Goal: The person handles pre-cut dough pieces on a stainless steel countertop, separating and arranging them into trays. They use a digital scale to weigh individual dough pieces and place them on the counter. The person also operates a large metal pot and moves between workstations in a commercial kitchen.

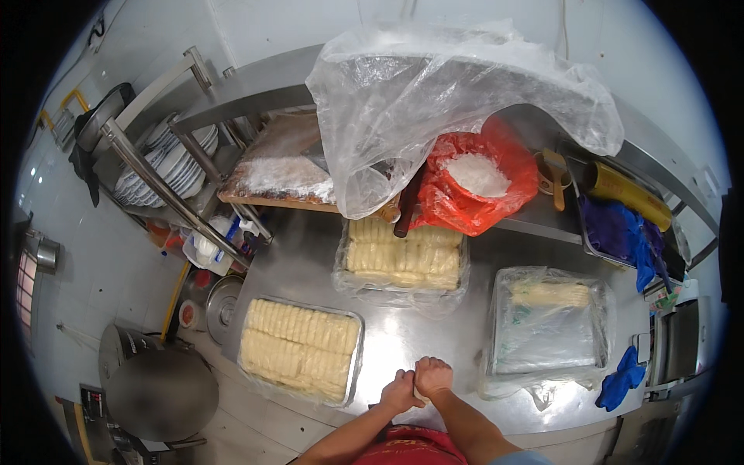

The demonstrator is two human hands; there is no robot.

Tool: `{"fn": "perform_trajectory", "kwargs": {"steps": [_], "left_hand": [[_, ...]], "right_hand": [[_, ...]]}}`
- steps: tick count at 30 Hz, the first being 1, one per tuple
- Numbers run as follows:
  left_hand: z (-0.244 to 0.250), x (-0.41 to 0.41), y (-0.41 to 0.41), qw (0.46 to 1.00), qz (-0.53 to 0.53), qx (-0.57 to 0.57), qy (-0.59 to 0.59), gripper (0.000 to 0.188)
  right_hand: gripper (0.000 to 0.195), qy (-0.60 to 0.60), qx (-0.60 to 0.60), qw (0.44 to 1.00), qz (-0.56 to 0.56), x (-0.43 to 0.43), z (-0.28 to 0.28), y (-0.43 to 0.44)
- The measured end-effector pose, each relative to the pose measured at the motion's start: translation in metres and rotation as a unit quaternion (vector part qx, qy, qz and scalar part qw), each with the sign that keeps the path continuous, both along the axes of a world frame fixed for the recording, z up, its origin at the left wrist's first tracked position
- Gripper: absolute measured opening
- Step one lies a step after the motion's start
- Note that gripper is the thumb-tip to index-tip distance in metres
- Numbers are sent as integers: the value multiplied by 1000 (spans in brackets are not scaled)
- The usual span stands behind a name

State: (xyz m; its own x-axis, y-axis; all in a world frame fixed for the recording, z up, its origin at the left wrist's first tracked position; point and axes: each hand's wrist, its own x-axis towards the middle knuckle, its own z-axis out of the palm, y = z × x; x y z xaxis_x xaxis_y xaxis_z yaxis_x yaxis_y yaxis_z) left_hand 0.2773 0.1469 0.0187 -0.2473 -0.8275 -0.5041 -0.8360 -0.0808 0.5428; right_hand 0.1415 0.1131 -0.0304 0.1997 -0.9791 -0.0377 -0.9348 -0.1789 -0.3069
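My left hand (400, 393) and my right hand (433, 376) meet over the front edge of a steel table. Between them shows a small pale piece of dough (420, 396), mostly covered by my fingers. To the left lies a metal tray (359, 354) packed with rows of pale dough strips (299, 349) under clear plastic film. Farther back, a second tray of dough strips (404, 261) is wrapped in film and partly hidden beneath the shelf. On the right, a film-lined tray (543, 343) holds one short row of dough strips (549, 294) along its far side.
Over the table runs a steel shelf with a floured wooden board (279, 168), a red bag of flour (476, 174), a brush (557, 174) and a hanging plastic sheet (401, 104). A blue cloth (621, 379) lies at the right edge. Stacked plates (174, 165) stand left.
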Motion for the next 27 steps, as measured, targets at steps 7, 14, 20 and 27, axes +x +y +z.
{"fn": "perform_trajectory", "kwargs": {"steps": [7, 14, 20, 27], "left_hand": [[-2, 3, -1, 997, -61, 30, -26, 86], [-4, 3, 3, 998, -54, -21, -30, 88], [-14, 7, 7, 999, -10, -42, -14, 86], [-13, 14, 13, 998, -18, -54, 7, 85]], "right_hand": [[23, -5, -29, 1000, 2, 0, 3, -14], [28, 16, -60, 998, 11, 0, 7, -17], [57, 62, 302, 951, -33, 13, 61, -31], [51, -27, 243, 955, -165, 21, 73, 4]]}}
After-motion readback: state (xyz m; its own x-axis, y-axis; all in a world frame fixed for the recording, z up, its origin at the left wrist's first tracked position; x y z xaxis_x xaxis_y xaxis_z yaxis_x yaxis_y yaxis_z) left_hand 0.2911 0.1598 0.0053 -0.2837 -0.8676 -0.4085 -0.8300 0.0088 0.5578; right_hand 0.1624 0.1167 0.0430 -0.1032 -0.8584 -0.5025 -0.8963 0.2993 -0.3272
